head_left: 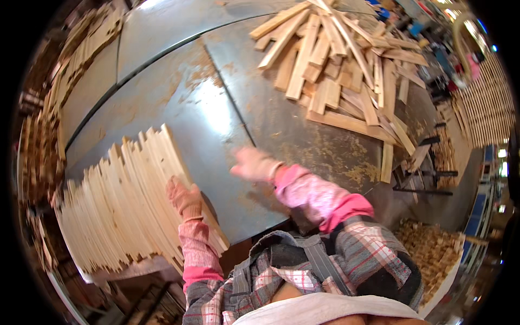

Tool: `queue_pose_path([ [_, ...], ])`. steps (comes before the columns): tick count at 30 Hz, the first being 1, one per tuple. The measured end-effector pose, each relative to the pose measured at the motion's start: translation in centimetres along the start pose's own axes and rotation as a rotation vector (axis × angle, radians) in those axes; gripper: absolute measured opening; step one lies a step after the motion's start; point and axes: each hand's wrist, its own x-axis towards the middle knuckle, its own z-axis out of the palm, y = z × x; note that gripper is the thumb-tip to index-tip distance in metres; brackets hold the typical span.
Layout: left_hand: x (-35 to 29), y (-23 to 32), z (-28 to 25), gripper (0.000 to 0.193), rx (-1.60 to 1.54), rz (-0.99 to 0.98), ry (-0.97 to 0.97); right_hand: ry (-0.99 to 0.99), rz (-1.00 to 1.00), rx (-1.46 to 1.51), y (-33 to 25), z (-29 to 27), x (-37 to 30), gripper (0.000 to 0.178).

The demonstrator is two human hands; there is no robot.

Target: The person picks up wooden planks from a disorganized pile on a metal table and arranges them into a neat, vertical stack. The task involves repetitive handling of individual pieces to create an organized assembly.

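My left hand, in a pinkish glove with a knit cuff, rests on the wooden strips at the left. Its fingers lie flat near the right end of the row, against the outermost strip. The strips stand side by side in a tight row, their far ends uneven. My right hand, gloved too, hovers over the metal table to the right of the row. It is slightly blurred, with its fingers apart and nothing in them.
A loose heap of wooden boards lies on the far right of the table, with sawdust nearby. A dark metal frame stands beyond the right edge. Cut wood pieces fill the lower right, and more wood stacks line the left.
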Motion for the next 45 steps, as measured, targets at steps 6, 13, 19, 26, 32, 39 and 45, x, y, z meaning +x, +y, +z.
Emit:
queue_pose_path([
  [6, 5.9, 12.2, -3.1, 0.055, -0.469, 0.265, 0.064, 0.873, 0.233, -0.033, 17.9, -21.1, -10.2, 0.043],
  [13, 13.1, 34.6, -2.0, 0.053, -0.754, 0.309, -0.417, 0.769, 0.429, -0.038, 35.2, -37.3, -9.1, 0.055],
  [19, 17.8, 45.4, 2.6, 0.051, -1.118, 0.003, -0.598, 0.572, 0.565, -0.12, 38.3, -41.5, -5.6, 0.103],
  [26, 20.3, 53.6, 5.5, 0.053, -1.28, 0.02, -0.609, 0.584, 0.379, 0.128, 40.9, -41.6, -3.3, 0.068],
  [32, 20.6, 55.5, 4.3, 0.054, -0.831, 0.052, -0.697, 0.604, 0.157, 0.029, 33.7, -42.9, -4.5, 0.067],
  [39, 16.3, 59.7, 1.2, 0.048, -0.607, 0.257, -0.713, 0.656, 0.554, -0.114, 28.6, -46.0, 6.8, 0.109],
  [45, 15.3, 56.5, 0.7, 0.046, -1.068, 0.133, -0.947, 0.66, 0.66, -0.133, 25.9, -43.2, 8.9, 0.106],
])
